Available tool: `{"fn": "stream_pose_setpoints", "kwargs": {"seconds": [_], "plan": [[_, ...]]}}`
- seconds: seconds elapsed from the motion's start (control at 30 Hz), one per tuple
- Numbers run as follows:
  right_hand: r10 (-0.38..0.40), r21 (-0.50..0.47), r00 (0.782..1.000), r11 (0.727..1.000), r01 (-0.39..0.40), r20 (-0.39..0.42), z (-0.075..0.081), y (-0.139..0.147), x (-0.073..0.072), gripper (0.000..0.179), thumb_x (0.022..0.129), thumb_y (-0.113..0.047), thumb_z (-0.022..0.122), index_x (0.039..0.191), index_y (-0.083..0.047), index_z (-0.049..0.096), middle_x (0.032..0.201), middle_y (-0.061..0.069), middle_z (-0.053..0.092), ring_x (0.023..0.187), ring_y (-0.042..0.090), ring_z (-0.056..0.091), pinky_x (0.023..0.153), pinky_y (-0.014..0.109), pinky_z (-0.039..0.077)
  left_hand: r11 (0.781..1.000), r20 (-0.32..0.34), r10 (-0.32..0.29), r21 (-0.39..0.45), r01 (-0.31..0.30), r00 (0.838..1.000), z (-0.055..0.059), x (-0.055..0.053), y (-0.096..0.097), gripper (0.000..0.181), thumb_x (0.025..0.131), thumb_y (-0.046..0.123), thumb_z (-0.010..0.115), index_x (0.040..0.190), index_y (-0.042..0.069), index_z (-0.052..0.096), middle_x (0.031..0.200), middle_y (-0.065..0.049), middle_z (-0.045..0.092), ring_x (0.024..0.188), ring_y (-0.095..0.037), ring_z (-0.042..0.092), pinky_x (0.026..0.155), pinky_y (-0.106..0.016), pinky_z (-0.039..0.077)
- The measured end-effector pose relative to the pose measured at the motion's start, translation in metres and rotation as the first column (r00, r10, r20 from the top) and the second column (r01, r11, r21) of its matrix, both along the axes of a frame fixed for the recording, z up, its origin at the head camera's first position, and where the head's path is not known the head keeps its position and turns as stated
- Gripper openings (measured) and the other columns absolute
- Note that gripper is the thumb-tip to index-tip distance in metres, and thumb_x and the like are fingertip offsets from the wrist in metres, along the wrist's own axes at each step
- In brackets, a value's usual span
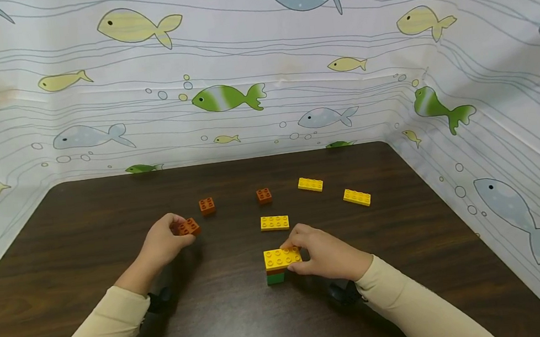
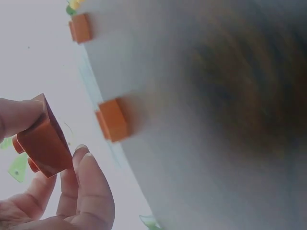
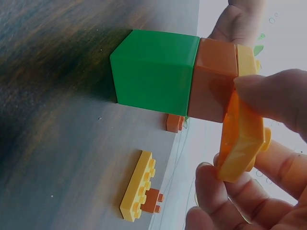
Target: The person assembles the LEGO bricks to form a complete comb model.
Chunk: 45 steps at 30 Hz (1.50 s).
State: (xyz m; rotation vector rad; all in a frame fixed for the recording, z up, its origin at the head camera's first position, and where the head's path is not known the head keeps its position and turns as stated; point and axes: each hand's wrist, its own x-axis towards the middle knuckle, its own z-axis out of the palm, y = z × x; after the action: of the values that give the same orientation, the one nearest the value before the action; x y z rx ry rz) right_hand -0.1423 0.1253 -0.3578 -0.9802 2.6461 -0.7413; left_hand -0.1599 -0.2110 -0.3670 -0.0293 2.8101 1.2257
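Observation:
In the head view, my left hand [image 1: 164,238] pinches an orange-brown toy brick [image 1: 189,227] above the left part of the table. The left wrist view has this brick [image 2: 45,143] tilted between thumb and fingers, its studs facing down-left in the picture. My right hand [image 1: 323,250] grips a yellow brick [image 1: 280,257] by its right end. That yellow brick tops a stack, overhanging to the right, with an orange-brown brick [image 3: 214,79] below it and a green block [image 3: 153,72] at the bottom, standing on the table.
Two loose orange-brown bricks, one at left [image 1: 207,206] and one nearer the middle [image 1: 264,196], lie toward the table's back. Yellow bricks lie behind the stack [image 1: 274,223], farther back [image 1: 310,184] and at right [image 1: 357,197]. A fish-print curtain [image 1: 235,39] borders the dark table [image 1: 81,223].

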Motion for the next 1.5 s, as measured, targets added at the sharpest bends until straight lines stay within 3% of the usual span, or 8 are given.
{"fn": "stream_pose_setpoints", "kwargs": {"seconds": [0.3, 0.63, 0.87, 1.2, 1.5], "plan": [[0.002, 0.002, 1.0, 1.0, -0.002, 0.001, 0.0, -0.001, 0.001, 0.033, 0.086, -0.019, 0.073, 0.117, -0.009, 0.067, 0.106, -0.003, 0.054, 0.086, 0.011, 0.051, 0.077, 0.026, 0.047, 0.996, -0.036, -0.062, 0.061, 0.064, 0.997, 0.009, 0.008, 0.027, 0.041, 0.085, 0.009, 0.068, 0.119, -0.008, 0.051, 0.106, -0.022, 0.058, 0.092, -0.03, 0.056, 0.073, -0.037, 0.047], [0.011, 0.002, 1.0, 1.0, -0.011, -0.002, 0.001, -0.001, 0.0, 0.032, 0.086, -0.018, 0.073, 0.116, -0.008, 0.067, 0.106, -0.002, 0.054, 0.087, 0.014, 0.052, 0.078, 0.028, 0.048, 0.978, -0.066, -0.15, 0.135, 0.158, 0.986, 0.016, 0.016, 0.056, 0.038, 0.085, 0.009, 0.069, 0.117, -0.003, 0.054, 0.108, -0.018, 0.058, 0.096, -0.028, 0.056, 0.075, -0.039, 0.048], [0.01, 0.001, 1.0, 1.0, -0.01, 0.001, 0.0, -0.001, 0.0, 0.032, 0.086, -0.018, 0.073, 0.117, -0.009, 0.067, 0.106, -0.002, 0.054, 0.087, 0.014, 0.052, 0.078, 0.028, 0.048, 0.967, -0.06, -0.169, 0.181, 0.177, 0.984, 0.017, 0.021, 0.074, 0.037, 0.083, 0.008, 0.07, 0.116, -0.001, 0.055, 0.105, -0.015, 0.059, 0.094, -0.026, 0.056, 0.074, -0.037, 0.05], [0.009, -0.01, 1.0, 1.0, -0.009, 0.013, 0.0, -0.001, -0.001, 0.032, 0.086, -0.019, 0.074, 0.116, -0.008, 0.068, 0.104, -0.002, 0.054, 0.088, 0.016, 0.054, 0.08, 0.03, 0.048, 0.942, -0.098, -0.24, 0.218, 0.256, 0.966, 0.013, 0.028, 0.095, 0.035, 0.083, 0.007, 0.071, 0.113, 0.001, 0.056, 0.103, -0.01, 0.059, 0.09, -0.022, 0.057, 0.074, -0.035, 0.05], [0.012, -0.018, 1.0, 1.0, -0.011, 0.012, 0.001, -0.001, -0.001, 0.031, 0.085, -0.018, 0.074, 0.115, -0.008, 0.068, 0.102, -0.002, 0.054, 0.087, 0.016, 0.053, 0.078, 0.028, 0.048, 0.922, -0.093, -0.278, 0.253, 0.293, 0.956, 0.012, 0.036, 0.11, 0.034, 0.082, 0.005, 0.071, 0.112, 0.001, 0.056, 0.105, -0.009, 0.056, 0.09, -0.02, 0.055, 0.079, -0.034, 0.05]]}}
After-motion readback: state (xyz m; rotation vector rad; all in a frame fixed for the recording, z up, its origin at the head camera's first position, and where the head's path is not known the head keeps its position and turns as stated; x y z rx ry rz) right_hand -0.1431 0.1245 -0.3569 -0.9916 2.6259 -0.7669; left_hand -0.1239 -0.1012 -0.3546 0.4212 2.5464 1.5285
